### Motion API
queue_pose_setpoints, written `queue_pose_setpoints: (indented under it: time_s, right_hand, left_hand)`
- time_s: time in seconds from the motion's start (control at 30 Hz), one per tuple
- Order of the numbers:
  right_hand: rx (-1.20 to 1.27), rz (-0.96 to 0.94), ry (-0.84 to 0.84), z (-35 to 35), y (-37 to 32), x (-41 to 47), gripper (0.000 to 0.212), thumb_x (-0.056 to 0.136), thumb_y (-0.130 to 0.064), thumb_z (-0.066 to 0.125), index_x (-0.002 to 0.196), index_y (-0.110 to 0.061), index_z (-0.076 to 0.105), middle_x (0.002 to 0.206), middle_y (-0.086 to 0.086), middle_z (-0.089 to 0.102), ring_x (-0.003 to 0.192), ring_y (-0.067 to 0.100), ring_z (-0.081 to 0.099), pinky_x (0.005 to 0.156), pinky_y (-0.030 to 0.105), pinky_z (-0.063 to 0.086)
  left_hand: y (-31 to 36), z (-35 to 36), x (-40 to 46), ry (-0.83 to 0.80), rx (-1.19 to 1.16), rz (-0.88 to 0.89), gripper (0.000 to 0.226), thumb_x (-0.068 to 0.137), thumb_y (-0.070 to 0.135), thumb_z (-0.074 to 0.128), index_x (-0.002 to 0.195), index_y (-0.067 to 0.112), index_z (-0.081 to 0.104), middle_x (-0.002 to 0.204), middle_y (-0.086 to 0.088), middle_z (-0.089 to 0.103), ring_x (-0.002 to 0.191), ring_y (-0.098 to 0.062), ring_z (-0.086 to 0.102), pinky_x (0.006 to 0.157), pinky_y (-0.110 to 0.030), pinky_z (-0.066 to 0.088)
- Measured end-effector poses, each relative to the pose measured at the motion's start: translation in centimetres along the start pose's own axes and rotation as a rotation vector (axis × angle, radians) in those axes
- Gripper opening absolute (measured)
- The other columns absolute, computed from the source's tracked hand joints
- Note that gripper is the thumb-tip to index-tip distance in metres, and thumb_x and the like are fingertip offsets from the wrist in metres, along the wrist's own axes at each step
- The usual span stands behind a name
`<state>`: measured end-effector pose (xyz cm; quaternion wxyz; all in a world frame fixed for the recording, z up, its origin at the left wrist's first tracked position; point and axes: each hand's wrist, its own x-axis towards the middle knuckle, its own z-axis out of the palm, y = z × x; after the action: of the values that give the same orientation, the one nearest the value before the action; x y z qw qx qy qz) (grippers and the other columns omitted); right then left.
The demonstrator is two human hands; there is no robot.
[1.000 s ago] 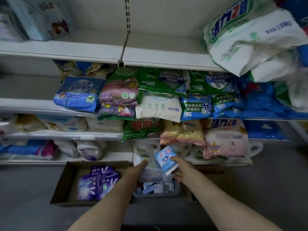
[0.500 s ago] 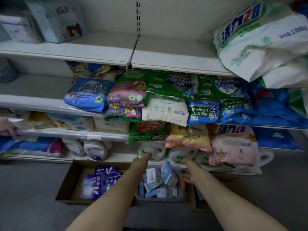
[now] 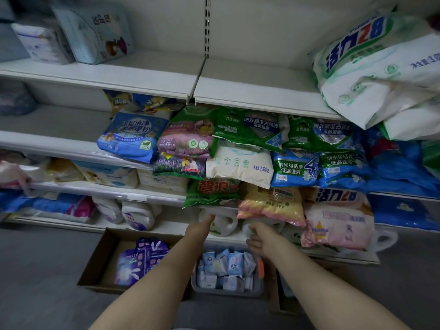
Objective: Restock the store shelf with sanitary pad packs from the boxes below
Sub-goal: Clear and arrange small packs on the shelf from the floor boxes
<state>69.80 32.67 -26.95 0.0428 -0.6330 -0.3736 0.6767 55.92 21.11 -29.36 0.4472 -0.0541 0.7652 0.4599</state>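
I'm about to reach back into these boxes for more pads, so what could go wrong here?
1. The green bag and yellow bag overhang their shelf right above both hands; a bump on lifting might pull them down.
2. The blue packs sit loosely heaped in the grey bin, so grabbing one may spill others.
3. Your right hand is near the white jugs and could knock them.
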Motion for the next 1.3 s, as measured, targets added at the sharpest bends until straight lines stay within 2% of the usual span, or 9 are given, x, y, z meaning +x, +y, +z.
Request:
queue_pose_setpoints:
  time_s: [0.07,0.27,0.4,0.53,0.63,0.73,0.9,1.07,1.3]
  right_hand:
    - [-0.031,-0.027,-0.035,0.9,-1.0,-0.4,0.030,0.096,-0.018,0.057,0.123,-0.007,0.054,0.120,0.019,0.058,0.100,0.030,0.062,0.091,0.042,0.053]
    - [-0.057,-0.090,-0.109,4.6,-4.1,-1.9,0.031,0.094,-0.013,0.057,0.123,-0.005,0.056,0.112,0.016,0.063,0.088,0.026,0.062,0.080,0.038,0.051]
    - [-0.057,-0.145,-0.139,7.8,-6.5,-3.8,0.024,0.093,-0.014,0.058,0.115,-0.004,0.060,0.107,0.014,0.068,0.087,0.026,0.065,0.071,0.035,0.054]
    - [-0.062,-0.245,-0.185,11.6,-9.7,-6.0,0.013,0.095,-0.014,0.055,0.103,-0.006,0.061,0.097,0.011,0.065,0.085,0.025,0.064,0.084,0.040,0.053]
    - [-0.022,-0.329,-0.223,14.9,-12.4,-8.3,0.009,0.096,-0.012,0.054,0.097,-0.007,0.061,0.092,0.010,0.063,0.089,0.027,0.065,0.092,0.042,0.053]
    - [-0.016,-0.409,-0.295,18.9,-15.4,-11.2,0.010,0.098,-0.014,0.054,0.096,-0.007,0.062,0.094,0.010,0.066,0.084,0.024,0.067,0.078,0.037,0.055]
    - [0.009,-0.589,-0.399,25.8,-20.6,-16.5,0.016,0.100,-0.013,0.053,0.111,-0.005,0.062,0.107,0.014,0.070,0.086,0.023,0.069,0.076,0.033,0.056]
    - [-0.003,-0.727,-0.412,31.1,-24.6,-18.7,0.016,0.097,-0.014,0.059,0.110,-0.007,0.065,0.108,0.010,0.073,0.083,0.020,0.073,0.070,0.030,0.058]
    - [-0.031,-0.742,-0.298,37.2,-29.8,-18.7,0.016,0.096,-0.018,0.057,0.103,-0.006,0.064,0.107,0.009,0.067,0.083,0.019,0.070,0.065,0.031,0.056]
  left_hand:
    - [0.8,-0.2,-0.3,-0.005,-0.046,0.021,0.072,0.083,0.056,0.070,0.130,0.004,0.054,0.127,-0.017,0.058,0.119,-0.038,0.055,0.104,-0.048,0.046]
    - [3.7,-2.5,-1.1,-0.011,-0.129,0.130,0.066,0.088,0.051,0.068,0.135,0.007,0.053,0.129,-0.016,0.058,0.114,-0.033,0.057,0.098,-0.041,0.048]
    - [6.6,-4.8,-1.6,-0.020,-0.213,0.180,0.046,0.094,0.040,0.066,0.123,0.006,0.056,0.100,-0.008,0.060,0.085,-0.020,0.057,0.075,-0.032,0.048]
    - [10.5,-7.9,-1.2,0.003,-0.211,0.238,0.070,0.086,0.055,0.068,0.134,0.006,0.054,0.129,-0.014,0.059,0.114,-0.031,0.059,0.102,-0.044,0.048]
    - [13.9,-10.9,-1.5,0.012,-0.242,0.337,0.066,0.088,0.050,0.068,0.136,0.007,0.051,0.127,-0.013,0.059,0.110,-0.029,0.057,0.094,-0.038,0.048]
    - [17.9,-15.0,-1.7,0.063,-0.242,0.432,0.061,0.090,0.050,0.066,0.131,0.006,0.056,0.127,-0.018,0.061,0.114,-0.034,0.059,0.098,-0.044,0.050]
    - [24.2,-22.6,-2.4,0.143,-0.272,0.599,0.042,0.088,0.054,0.067,0.101,0.013,0.065,0.091,-0.010,0.064,0.091,-0.035,0.063,0.072,-0.037,0.047]
    - [28.6,-28.8,-1.1,0.258,-0.390,0.715,0.082,0.066,0.067,0.069,0.124,0.010,0.060,0.119,-0.016,0.067,0.108,-0.033,0.064,0.096,-0.049,0.053]
    - [33.9,-34.2,1.3,0.283,-0.391,0.768,0.064,0.090,0.050,0.064,0.138,0.009,0.051,0.131,-0.011,0.060,0.117,-0.028,0.056,0.102,-0.041,0.045]
